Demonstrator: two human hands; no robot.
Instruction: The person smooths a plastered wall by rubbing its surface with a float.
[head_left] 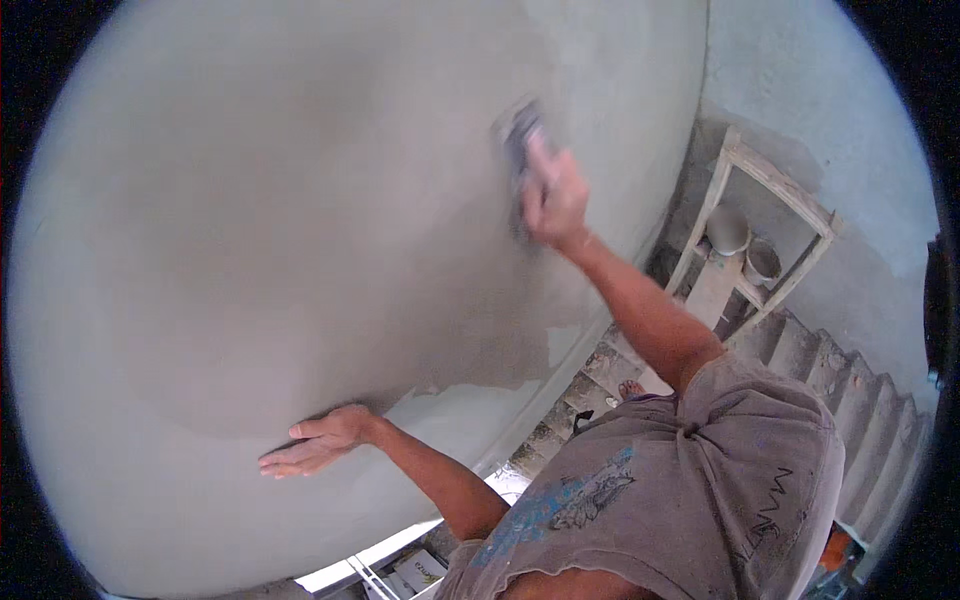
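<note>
A curved plastered wall (250, 200) fills the left and middle, with a darker, damp-looking patch across its centre. Against that patch my right hand (562, 198) grips a dark plastering float (519, 130), its long flat side toward the wall. Motion smears both the hand and the tool. Lower and to the left, my left hand (322, 440) lies on the wall with fingers stretched out and nothing in it. Below the patch, its ragged lower border meets a paler strip of wall (460, 410).
To the right stands a wooden frame (780, 180) with a plank (712, 290) carrying two buckets, one a dark bucket (762, 262). Concrete stairs (860, 410) run down beside and below me. A bare foot (630, 389) shows near the plank. Boxes (415, 572) sit far below.
</note>
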